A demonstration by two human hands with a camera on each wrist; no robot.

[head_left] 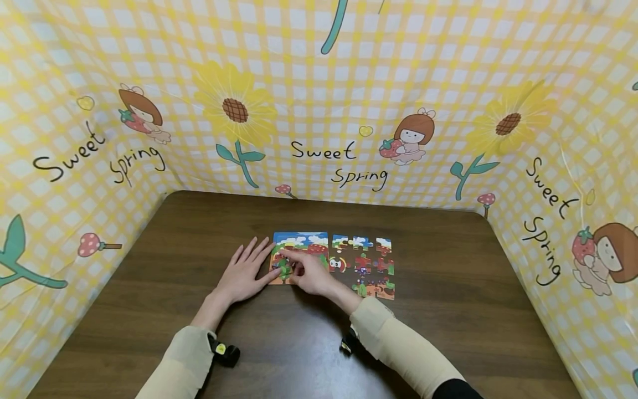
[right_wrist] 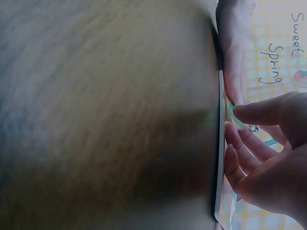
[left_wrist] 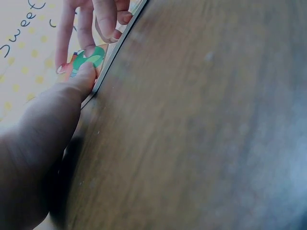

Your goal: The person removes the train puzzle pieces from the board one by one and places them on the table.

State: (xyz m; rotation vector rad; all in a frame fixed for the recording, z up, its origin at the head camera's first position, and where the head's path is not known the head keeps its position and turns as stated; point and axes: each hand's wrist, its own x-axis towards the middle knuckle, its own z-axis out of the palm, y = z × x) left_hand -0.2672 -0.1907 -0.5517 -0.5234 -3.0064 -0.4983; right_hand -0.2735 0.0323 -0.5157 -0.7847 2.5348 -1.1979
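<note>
A green puzzle piece (head_left: 284,270) is seen at the lower left corner of the puzzle board (head_left: 299,244), near the middle of the brown surface (head_left: 448,332). It is pinched by the fingers of the right hand (head_left: 308,272), while the left hand (head_left: 244,272) lies flat just beside the board's left edge, fingers spread, its thumb touching the piece. Only the left wrist view shows the thumb tip pressed on the green piece (left_wrist: 91,56) at the board's rim; the right wrist view shows the board edge-on. Loose pieces (head_left: 371,266) lie in rows to the right of the board. Open surface lies in front and to both sides, bounded by the yellow checked cloth (head_left: 319,83).
</note>
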